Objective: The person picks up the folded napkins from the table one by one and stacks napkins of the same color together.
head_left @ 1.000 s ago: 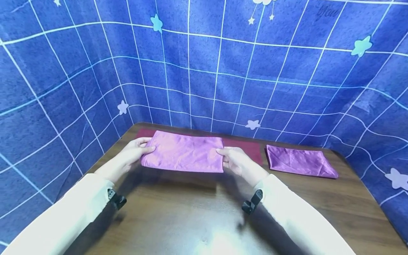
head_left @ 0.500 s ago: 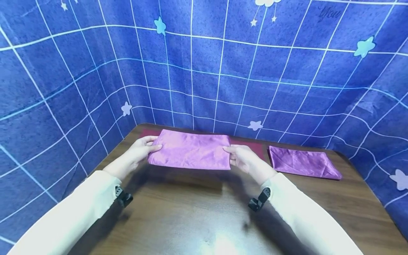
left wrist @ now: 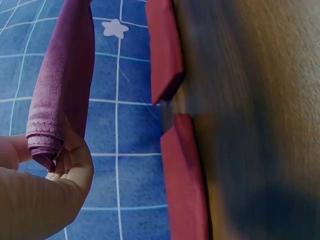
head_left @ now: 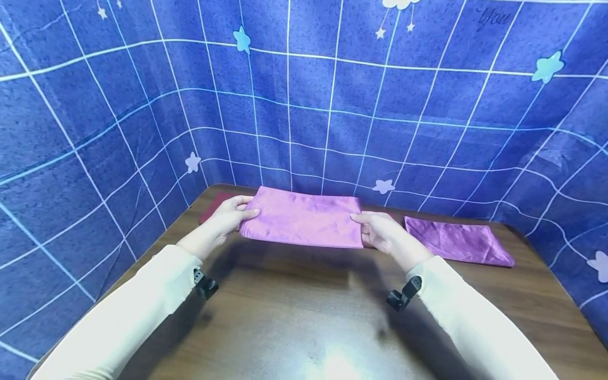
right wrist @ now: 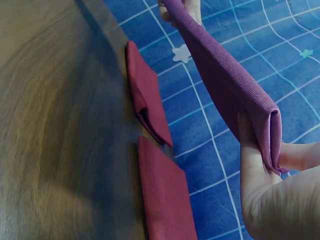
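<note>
A folded pink-purple satin cloth point(head_left: 304, 219) is held up level above the far part of the table, stretched between both hands. My left hand point(head_left: 230, 215) pinches its left end, thumb on the near face and fingers behind. At the other end, my right hand point(head_left: 380, 229) grips the edge in the same way. From the left wrist, the cloth point(left wrist: 65, 85) shows several stacked layers at its end. In the right wrist view its folded edge point(right wrist: 272, 130) sits between thumb and fingers, and the cloth is clear of the table.
Two folded dark red cloths point(left wrist: 165, 50) point(right wrist: 167, 195) lie along the wooden table's point(head_left: 294, 295) back edge, partly hidden in the head view. Another folded purple satin cloth point(head_left: 458, 241) lies at the back right. A blue patterned curtain point(head_left: 304, 105) hangs behind.
Both hands have carried the pink-purple cloth to the right and slightly up, uncovering more red cloth at the left. The grip and the purple cloth on the table stay the same.
</note>
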A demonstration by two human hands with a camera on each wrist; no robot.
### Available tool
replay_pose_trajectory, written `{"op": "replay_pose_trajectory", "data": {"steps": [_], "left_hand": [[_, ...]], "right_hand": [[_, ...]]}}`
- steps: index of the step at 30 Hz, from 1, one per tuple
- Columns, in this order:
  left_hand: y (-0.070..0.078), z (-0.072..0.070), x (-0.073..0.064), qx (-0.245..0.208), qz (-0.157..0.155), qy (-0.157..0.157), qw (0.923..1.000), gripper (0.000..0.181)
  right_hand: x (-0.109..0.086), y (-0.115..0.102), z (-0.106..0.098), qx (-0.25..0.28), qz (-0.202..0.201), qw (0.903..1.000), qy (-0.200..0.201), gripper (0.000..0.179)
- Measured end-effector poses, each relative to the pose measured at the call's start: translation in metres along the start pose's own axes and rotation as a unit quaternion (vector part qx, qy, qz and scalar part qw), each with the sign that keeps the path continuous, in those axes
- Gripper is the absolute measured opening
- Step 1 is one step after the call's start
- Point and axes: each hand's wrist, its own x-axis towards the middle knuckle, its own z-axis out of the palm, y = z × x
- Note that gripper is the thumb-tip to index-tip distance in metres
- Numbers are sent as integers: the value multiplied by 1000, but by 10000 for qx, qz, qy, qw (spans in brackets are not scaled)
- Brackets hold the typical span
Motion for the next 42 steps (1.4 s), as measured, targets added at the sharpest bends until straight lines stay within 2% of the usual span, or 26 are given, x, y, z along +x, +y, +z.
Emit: {"op": "replay_pose_trajectory", "data": {"steps": [9, 17, 21, 27, 33, 36, 40, 42], "left_hand": [[3, 18, 7, 78, -73, -101, 9999, 52], [7, 35, 13, -208, -84, -47, 9997, 49], [6, 48, 18, -360, -72, -59, 9993, 47], [2, 61, 19, -355, -139, 68, 9992, 45], [-3, 72, 21, -445, -133, 41, 9989, 44], [-5, 78, 22, -482, -88, 8, 9988, 44], [-5, 86, 24, -502, -2, -1, 9987, 45], [-5, 89, 25, -533, 17, -14, 9986, 45]], "right_hand": [[-11, 0, -19, 14, 47, 10000, 69, 21], [-16, -3, -31, -261, -12, 9997, 31, 10], [-20, -6, -39, -471, 7, 9987, 187, 12], [-26, -6, -49, -402, 3, 9988, 264, 19], [-31, -6, -61, -564, 53, 9980, 289, 5], [-34, -8, -67, -552, 97, 9981, 271, 12], [-36, -11, -77, -429, 117, 9987, 257, 5], [-37, -11, -81, -385, 125, 9989, 248, 8]]}}
